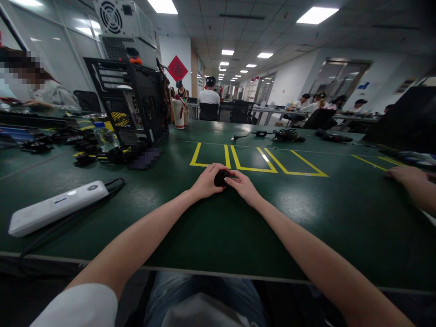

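A small dark round object [220, 178] sits between my two hands, just above or on the green table [218, 231]; its exact kind is not clear. My left hand [208, 182] curls around its left side, fingers over the far edge and thumb near the front. From the right, my right hand [242, 185] presses thumb and fingers against it. Part of the object is covered by the fingers. Both hands are near the front ends of the yellow tape outlines [254, 170] on the tabletop.
A white power strip [59, 206] with a black cable lies at left. Behind it stand an open black computer case [136, 102] and a paper cup [178, 113]. A coiled black cable [288, 135] lies at the back. Another person's hand [410, 179] rests at far right.
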Tool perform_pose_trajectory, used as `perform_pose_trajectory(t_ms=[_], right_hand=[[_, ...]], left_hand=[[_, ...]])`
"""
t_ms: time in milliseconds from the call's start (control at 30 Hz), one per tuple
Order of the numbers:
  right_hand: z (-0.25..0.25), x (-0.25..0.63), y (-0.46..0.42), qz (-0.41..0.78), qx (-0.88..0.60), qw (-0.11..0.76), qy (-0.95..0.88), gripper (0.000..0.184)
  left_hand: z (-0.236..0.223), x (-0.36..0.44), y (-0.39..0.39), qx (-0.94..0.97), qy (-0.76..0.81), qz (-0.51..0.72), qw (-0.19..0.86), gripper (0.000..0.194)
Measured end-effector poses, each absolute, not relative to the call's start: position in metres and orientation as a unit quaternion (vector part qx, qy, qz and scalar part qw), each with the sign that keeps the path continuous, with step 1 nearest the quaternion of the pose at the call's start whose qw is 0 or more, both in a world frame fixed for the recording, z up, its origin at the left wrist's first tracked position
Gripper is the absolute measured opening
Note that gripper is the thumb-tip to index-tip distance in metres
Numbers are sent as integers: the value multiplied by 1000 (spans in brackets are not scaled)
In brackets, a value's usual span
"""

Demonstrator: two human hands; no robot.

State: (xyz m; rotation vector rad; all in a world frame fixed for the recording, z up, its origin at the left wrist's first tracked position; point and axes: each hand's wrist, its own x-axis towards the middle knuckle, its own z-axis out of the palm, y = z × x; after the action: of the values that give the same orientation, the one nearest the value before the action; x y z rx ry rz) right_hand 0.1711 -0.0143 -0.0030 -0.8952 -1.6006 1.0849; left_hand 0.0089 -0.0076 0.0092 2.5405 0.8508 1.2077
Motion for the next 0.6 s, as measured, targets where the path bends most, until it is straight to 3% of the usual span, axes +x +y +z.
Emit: perform_pose_trajectory(t_ms=[267,600], right_hand=[[-5,169,-14,430,-349,519,-651,20],[-4,170,-15,461,-350,500,-645,29]], left_hand=[[8,9,-6,860,290,409,95,55],[7,9,-5,860,285,413,98,54]])
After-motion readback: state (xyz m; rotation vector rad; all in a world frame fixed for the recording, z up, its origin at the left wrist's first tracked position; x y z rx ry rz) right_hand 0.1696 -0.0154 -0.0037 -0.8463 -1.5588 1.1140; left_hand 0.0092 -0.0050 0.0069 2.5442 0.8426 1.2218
